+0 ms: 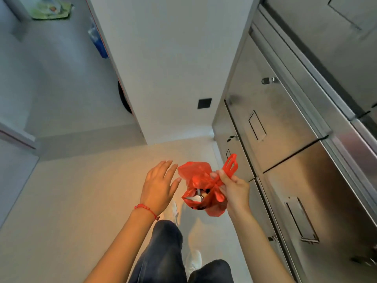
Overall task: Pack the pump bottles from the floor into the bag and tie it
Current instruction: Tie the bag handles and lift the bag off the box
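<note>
Hanging red bag, gathered at the neck

Dangling in the air above the pale floor [81, 201], the thin red plastic bag [201, 193] is bunched at its neck, handle loops sticking up. White and dark shapes show through a gap in its side. The right hand [232, 186] pinches the neck, fingers curled tight around it. The left hand [159, 186] hovers just beside the bag, fingers straight and slightly spread, a red bracelet [145, 209] on its wrist. Steel lockers [295, 160] stand at the right.

Looks like a locker room: padlocked stainless steel lockers [289, 127] on the right, bare white wall [167, 64], pale floor [81, 190].
</note>
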A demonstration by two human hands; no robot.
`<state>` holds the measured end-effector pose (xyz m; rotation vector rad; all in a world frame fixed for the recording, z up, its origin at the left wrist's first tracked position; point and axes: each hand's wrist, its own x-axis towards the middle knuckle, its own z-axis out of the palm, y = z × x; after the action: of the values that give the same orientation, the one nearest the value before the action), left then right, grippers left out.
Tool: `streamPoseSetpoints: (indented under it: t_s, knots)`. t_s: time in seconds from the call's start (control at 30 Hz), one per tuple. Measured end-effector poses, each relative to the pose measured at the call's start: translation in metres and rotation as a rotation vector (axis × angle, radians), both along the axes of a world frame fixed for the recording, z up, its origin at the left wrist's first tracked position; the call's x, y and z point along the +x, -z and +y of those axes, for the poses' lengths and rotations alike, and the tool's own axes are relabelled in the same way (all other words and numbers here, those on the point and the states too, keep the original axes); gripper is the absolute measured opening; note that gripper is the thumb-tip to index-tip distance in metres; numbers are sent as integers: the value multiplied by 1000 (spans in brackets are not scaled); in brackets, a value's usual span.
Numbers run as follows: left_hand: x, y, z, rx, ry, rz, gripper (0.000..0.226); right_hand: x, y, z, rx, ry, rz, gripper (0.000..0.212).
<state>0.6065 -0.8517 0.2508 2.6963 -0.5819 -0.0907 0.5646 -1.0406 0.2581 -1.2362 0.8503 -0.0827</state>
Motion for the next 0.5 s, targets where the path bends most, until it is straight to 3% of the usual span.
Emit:
streamPoseSetpoints:
  t_s: [0.1, 0.3, 0.4, 0.5]
  knots:
    - [57, 12, -11, -9, 2, 12, 42, 52, 11, -14, 10, 24, 30, 15]
    - [167, 34, -22, 30, 31, 60, 42, 146, 40, -32, -34, 37, 93, 11]
    - [208, 44, -26, 44, 61, 100, 51, 185, 56, -38, -41, 34, 115, 9]
    - [242, 61, -34, 42, 39, 98, 36, 223, 76, -45, -38, 41, 117, 9]
